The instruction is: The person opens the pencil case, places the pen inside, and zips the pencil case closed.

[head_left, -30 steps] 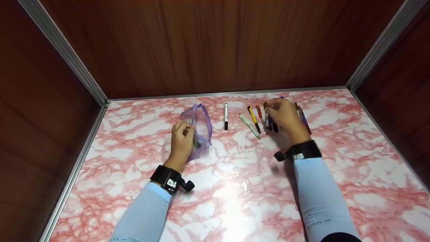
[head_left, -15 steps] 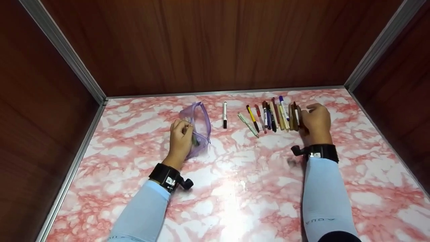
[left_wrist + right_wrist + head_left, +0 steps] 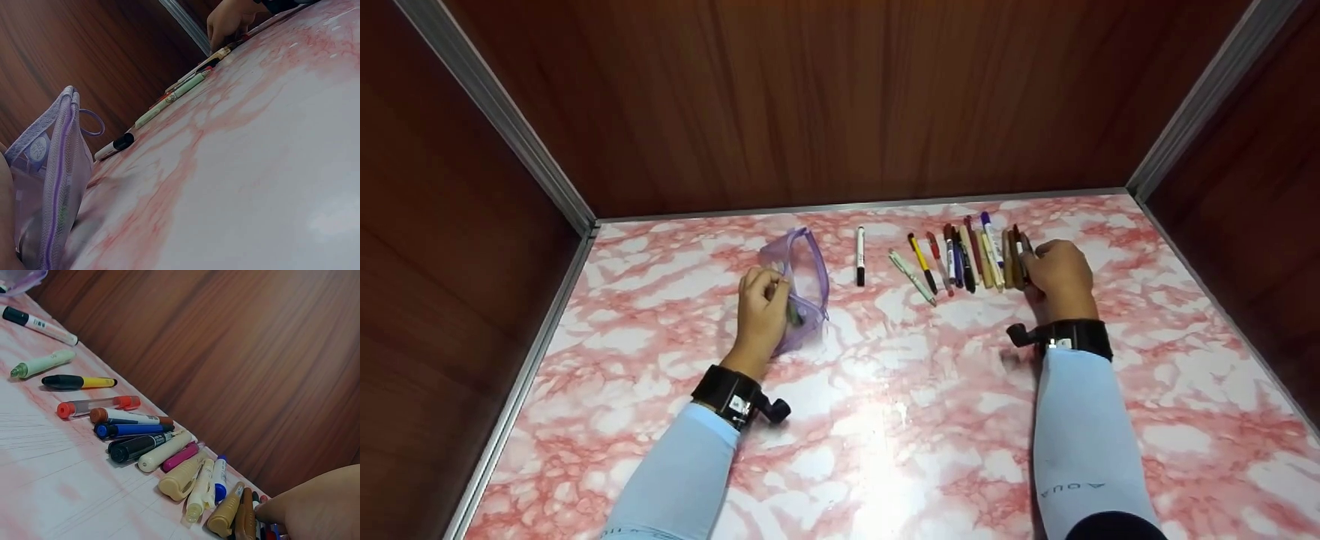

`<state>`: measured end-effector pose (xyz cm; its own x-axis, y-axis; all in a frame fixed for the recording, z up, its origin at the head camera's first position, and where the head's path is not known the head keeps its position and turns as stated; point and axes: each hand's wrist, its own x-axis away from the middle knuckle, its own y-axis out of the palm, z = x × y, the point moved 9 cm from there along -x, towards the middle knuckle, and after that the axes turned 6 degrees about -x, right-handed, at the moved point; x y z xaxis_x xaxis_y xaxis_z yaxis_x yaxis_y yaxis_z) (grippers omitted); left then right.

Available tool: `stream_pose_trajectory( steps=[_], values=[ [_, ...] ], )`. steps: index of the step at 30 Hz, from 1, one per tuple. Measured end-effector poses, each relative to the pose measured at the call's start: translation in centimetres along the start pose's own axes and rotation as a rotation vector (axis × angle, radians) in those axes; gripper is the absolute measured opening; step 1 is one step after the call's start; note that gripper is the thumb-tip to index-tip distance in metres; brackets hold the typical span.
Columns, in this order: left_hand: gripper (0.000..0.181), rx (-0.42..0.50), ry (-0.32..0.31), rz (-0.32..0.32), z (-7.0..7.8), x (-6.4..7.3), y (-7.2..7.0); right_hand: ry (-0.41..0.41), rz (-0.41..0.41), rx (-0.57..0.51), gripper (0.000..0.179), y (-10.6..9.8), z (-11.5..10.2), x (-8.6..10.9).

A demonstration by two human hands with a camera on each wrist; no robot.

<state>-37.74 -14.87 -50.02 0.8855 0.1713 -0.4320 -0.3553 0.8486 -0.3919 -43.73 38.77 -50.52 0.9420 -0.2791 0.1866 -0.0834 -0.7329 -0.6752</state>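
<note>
My left hand [image 3: 763, 307] pinches the near edge of a purple mesh zip pouch [image 3: 826, 283], whose mouth gapes to the right. Something dark green [image 3: 794, 315] shows inside it. My right hand [image 3: 1063, 274] is at the right end of a row of pens and markers, its fingers curled down over the last ones and hiding them partly. Beside its fingers in the right wrist view lie a brown pen [image 3: 246, 516] and a tan marker [image 3: 226, 509]. In the left wrist view the pouch's zip [image 3: 59, 169] stands upright close by the hand.
Left of the row lie a white marker with a black cap [image 3: 861, 256], a pale green pen [image 3: 912, 277], a yellow and black pen [image 3: 922, 262] and a red-capped pen [image 3: 937, 259]. A wooden panel [image 3: 855, 105] rises behind the marbled table [image 3: 870, 390].
My right hand has gone from above the middle of the row to its right end, then slightly left, its fingers closing in on the end pens. My left hand keeps its hold on the pouch.
</note>
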Motion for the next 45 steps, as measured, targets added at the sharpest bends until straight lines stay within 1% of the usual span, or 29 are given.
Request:
stream_pose_trajectory(
  steps=[6, 12, 13, 19, 28, 33, 36, 39, 42, 45],
  values=[
    [0.011, -0.001, 0.005, 0.0, -0.1, 0.0, 0.0, 0.007, 0.004, -0.032, 0.054, 0.1, 0.0, 0.1],
    [0.011, 0.004, 0.01, -0.001, -0.2, 0.0, 0.1, 0.005, 0.011, -0.056, 0.051, 0.1, 0.1, 0.0],
    [0.011, 0.004, 0.011, -0.002, -0.2, 0.0, 0.0, 0.0, 0.018, -0.056, 0.051, 0.0, 0.1, 0.1],
    [0.01, 0.0, 0.003, -0.006, -0.2, 0.0, 0.0, -0.063, 0.115, -0.018, 0.043, -0.7, -0.4, 0.4],
    [0.011, 0.0, 0.003, -0.008, -0.1, -0.1, 0.0, -0.104, 0.162, 0.009, 0.038, -1.2, -0.5, 0.2],
    [0.01, -0.002, 0.005, -0.001, 0.0, -0.1, 0.0, -0.069, 0.126, -0.042, 0.04, -1.1, -0.3, 0.3],
    [0.009, -0.001, 0.008, 0.002, 0.1, 0.0, 0.0, -0.005, 0.078, -0.111, 0.043, -0.9, 0.2, 0.4],
    [0.009, -0.005, 0.011, 0.003, 0.2, 0.0, 0.0, 0.025, 0.06, -0.173, 0.043, -0.8, 0.4, 0.4],
    [0.01, -0.008, 0.011, -0.003, 0.2, 0.0, 0.1, -0.003, 0.085, -0.193, 0.043, -1.2, 0.3, 0.3],
    [0.01, -0.002, 0.004, -0.013, 0.1, 0.0, 0.1, -0.033, 0.111, -0.186, 0.046, -1.7, 0.1, 0.2]
  ],
)
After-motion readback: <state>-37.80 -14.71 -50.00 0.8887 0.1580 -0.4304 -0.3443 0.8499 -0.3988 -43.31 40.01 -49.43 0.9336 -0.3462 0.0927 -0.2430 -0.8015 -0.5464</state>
